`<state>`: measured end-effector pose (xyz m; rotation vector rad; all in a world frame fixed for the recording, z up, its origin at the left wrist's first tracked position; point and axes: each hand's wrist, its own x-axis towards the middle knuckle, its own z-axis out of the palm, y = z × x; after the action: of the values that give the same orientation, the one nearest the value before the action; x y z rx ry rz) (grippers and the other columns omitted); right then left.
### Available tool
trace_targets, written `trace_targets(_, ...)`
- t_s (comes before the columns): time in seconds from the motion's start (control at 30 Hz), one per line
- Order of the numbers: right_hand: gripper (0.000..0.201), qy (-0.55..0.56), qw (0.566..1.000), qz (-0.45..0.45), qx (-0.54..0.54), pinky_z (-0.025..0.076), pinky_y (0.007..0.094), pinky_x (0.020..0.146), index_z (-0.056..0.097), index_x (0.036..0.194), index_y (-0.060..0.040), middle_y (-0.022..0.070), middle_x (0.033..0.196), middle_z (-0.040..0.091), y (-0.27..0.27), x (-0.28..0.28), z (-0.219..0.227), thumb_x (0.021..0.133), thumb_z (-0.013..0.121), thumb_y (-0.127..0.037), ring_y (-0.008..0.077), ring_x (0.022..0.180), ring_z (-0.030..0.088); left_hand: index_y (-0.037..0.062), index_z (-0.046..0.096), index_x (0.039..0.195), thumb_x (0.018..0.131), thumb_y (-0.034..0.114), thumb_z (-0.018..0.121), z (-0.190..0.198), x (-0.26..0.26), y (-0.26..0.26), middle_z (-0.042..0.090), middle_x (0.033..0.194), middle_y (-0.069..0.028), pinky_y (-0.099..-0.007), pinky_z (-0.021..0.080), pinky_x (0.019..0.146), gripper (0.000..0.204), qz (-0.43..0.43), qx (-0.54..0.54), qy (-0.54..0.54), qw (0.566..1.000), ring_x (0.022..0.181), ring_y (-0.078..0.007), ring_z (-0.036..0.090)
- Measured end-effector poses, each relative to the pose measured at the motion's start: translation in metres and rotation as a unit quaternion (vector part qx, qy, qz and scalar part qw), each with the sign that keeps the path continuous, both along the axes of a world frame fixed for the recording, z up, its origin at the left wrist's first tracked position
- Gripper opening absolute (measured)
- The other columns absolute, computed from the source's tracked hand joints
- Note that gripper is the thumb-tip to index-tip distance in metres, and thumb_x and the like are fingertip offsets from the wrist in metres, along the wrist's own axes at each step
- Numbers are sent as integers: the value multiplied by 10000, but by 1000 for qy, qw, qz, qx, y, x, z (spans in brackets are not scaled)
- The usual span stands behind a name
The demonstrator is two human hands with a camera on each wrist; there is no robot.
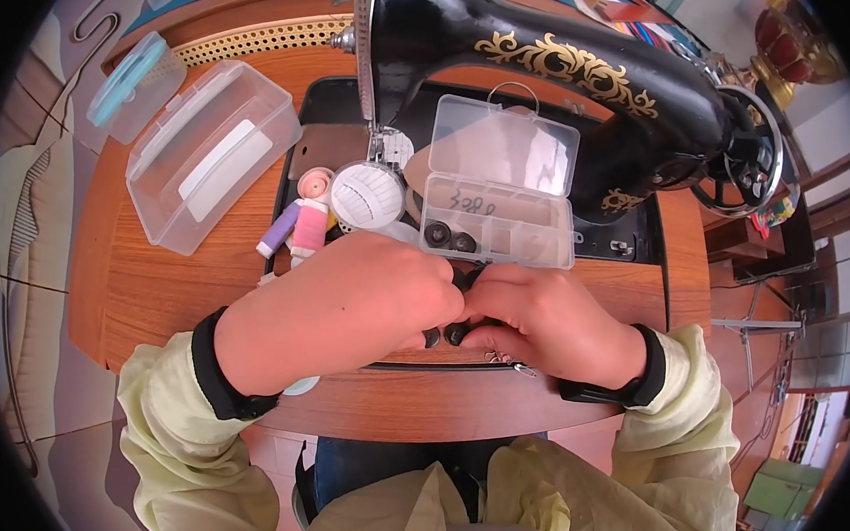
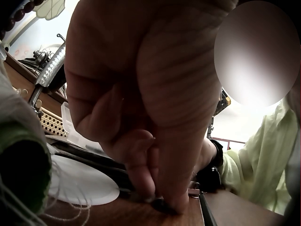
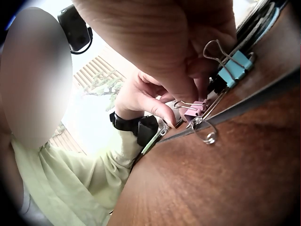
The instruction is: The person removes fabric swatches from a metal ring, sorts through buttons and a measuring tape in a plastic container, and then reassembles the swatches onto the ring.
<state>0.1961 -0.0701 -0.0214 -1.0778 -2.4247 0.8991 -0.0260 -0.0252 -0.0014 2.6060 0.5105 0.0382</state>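
Both hands meet at the sewing table, just in front of a clear compartment box (image 1: 501, 232) with its lid up and black round pieces (image 1: 438, 234) inside. The left hand (image 1: 340, 305) reaches down with thumb and a finger pinching a small dark piece (image 2: 162, 205) at the tabletop. A black round piece (image 1: 431, 338) shows under its fingertips. Thumb and fingers of the right hand (image 1: 555, 321) pinch another black round piece (image 1: 456, 334). Beside the right hand lie a teal binder clip (image 3: 235, 69) and a pink binder clip (image 3: 195, 109). Fingers hide part of the pieces.
A black sewing machine (image 1: 538, 40) stands behind the box. Left of it are a round white pin case (image 1: 367, 195), pink thread (image 1: 310, 226), purple thread (image 1: 280, 228) and an empty clear container (image 1: 163, 199). A lidded container (image 1: 137, 86) sits at the back left.
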Motion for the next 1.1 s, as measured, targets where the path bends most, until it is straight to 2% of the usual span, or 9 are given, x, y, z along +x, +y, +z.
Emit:
trace_targets(0.13,224,6,1000,-1,-10,495,401,673,630,942,-79,80,876,597,0,0,0,750,736,-126,311,800,613,88,619,865,720,120,736,2,1,-1,590,863,-45,-394,482,715,189,10,-14,18,1000,847,-262,609)
trace_targets(0.23,239,14,1000,-6,-16,500,355,661,664,955,-48,68,856,616,0,-1,-1,736,757,-70,264,780,603,91,619,878,727,126,736,1,0,0,588,869,-46,-394,482,718,193,8,-22,31,999,855,-263,611)
trace_targets(0.63,255,6,999,-8,-45,502,350,670,653,974,-62,58,865,609,-1,-1,2,741,757,-70,253,781,599,82,543,902,761,167,727,-1,-4,-3,551,909,-84,-422,465,682,247,36,-38,51,997,811,-311,602)
trace_targets(0.73,261,7,999,7,-40,492,401,677,606,973,-95,80,894,595,0,1,0,746,735,-94,313,801,615,76,541,896,775,172,715,-1,-5,-3,555,893,-85,-422,464,675,233,37,-34,44,998,804,-309,602)
trace_targets(0.93,262,8,998,2,-55,493,397,686,616,982,-109,69,900,600,-1,-2,2,748,733,-95,304,812,620,72,557,858,804,183,684,-3,-6,-1,573,857,-73,-419,466,674,177,12,-40,57,998,814,-295,606)
trace_targets(1.03,253,18,998,20,-53,493,397,688,624,980,-110,67,901,603,1,0,-1,750,731,-96,302,817,621,79,588,867,811,188,678,-1,-6,2,573,846,-65,-412,466,672,153,-17,-53,30,998,813,-285,605)
trace_targets(1.1,248,21,998,17,-52,492,398,689,624,971,-105,70,911,600,0,2,-2,748,731,-86,306,820,620,85,616,890,812,194,679,1,-3,5,584,851,-65,-399,465,670,148,21,-24,-64,997,803,-280,602)
